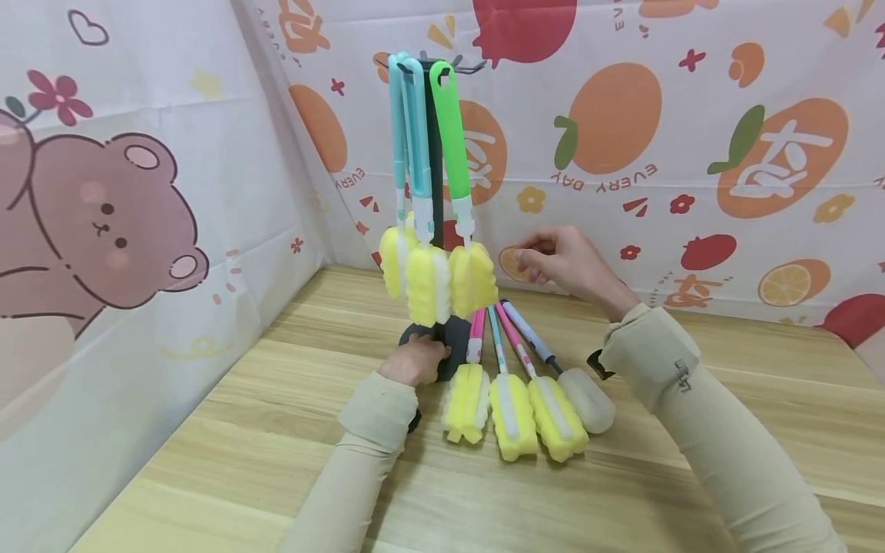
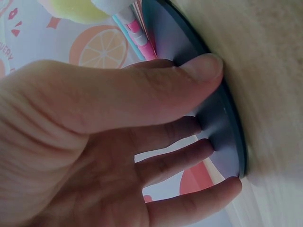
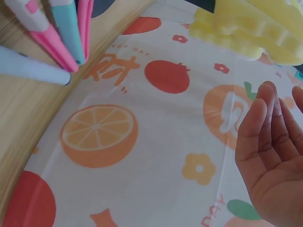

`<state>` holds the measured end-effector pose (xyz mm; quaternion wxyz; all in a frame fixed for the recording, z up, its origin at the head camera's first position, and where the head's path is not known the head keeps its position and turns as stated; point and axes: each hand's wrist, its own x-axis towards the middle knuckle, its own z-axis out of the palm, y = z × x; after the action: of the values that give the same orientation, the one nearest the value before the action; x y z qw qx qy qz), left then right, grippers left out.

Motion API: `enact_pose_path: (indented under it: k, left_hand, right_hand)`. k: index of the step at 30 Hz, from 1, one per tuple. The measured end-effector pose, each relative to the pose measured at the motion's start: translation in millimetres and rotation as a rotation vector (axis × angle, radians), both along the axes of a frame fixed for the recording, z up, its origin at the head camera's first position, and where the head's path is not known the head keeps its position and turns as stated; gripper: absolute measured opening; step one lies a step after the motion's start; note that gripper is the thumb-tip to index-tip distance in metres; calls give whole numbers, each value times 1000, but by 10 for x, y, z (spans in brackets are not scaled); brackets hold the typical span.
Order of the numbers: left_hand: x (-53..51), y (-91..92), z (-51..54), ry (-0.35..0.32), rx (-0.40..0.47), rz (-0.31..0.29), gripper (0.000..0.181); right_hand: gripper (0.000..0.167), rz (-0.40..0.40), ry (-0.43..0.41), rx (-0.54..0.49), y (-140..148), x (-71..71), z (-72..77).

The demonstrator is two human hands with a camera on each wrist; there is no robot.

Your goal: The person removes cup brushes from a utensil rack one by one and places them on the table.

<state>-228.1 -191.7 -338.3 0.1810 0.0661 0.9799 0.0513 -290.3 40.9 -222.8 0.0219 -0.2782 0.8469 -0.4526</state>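
From the black stand's (image 1: 440,330) foot as clock centre, the left hand (image 1: 415,359) rests at 8 o'clock, fingers spread and fingertips touching the round base (image 2: 227,127). The right hand (image 1: 563,261) hovers at 2 o'clock, fingers lightly bent and mostly close together, apparently pinching nothing. Above, toward 12 o'clock, hang 2 teal-handled brushes (image 1: 418,138) and 1 green-handled brush (image 1: 452,146). At 4 o'clock, 4 sponge bottle brushes (image 1: 512,415) lie on the wood-grain table (image 1: 276,415), handles toward roughly 11 o'clock. They look light, with squashy heads and stiff, probably slick plastic handles; mid-handle seems the surest hold, since the sponge would give.
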Motion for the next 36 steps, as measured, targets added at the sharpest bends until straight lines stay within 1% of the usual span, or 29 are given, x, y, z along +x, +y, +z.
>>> enact_pose_path:
  k: [4, 9, 17, 21, 27, 33, 36]
  left_hand:
    - [1, 0, -2, 4, 6, 8, 47]
    - [-2, -1, -3, 3, 7, 17, 47]
    - [-6, 0, 1, 15, -10, -14, 47]
    - [-2, 2, 11, 17, -20, -19, 46]
    - [4, 3, 21, 15, -28, -16, 46]
    - [7, 5, 23, 13, -22, -8, 47]
    - [8, 7, 18, 13, -19, -3, 47]
  right_hand:
    - [23, 5, 5, -36, -51, 18, 34]
    - [21, 30, 10, -80, -105, 37, 74]
    - [17, 63, -18, -159, -196, 74, 127]
    - [18, 68, -31, -186, -245, 77, 165]
    - [26, 69, -11, -172, -313, 103, 216]
    - [35, 113, -14, -190, -387, 128, 241]
    - [38, 126, -30, -191, -418, 138, 249]
